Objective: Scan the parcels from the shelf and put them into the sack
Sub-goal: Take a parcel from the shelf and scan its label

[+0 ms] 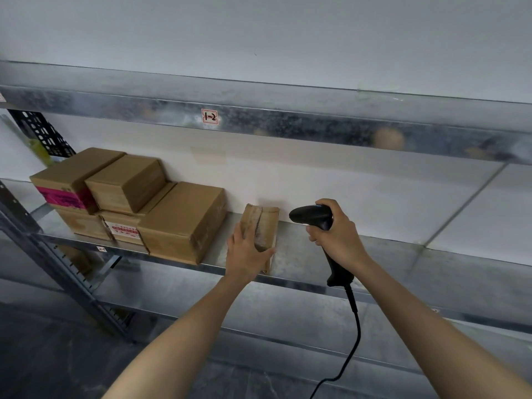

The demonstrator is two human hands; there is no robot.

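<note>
Left hand (247,251) clamps small taped carton (263,226) steady on shelf (374,254); right hand (336,231), fist closed round handheld barcode scanner (312,216), aims it there.

Two bare forearms rise from the lower edge of the frame toward its middle. No sleeve, glove, watch or ring shows on either one. The left hand (246,251) and the right hand (338,231) are uncovered, with short, unpainted fingernails.
</note>
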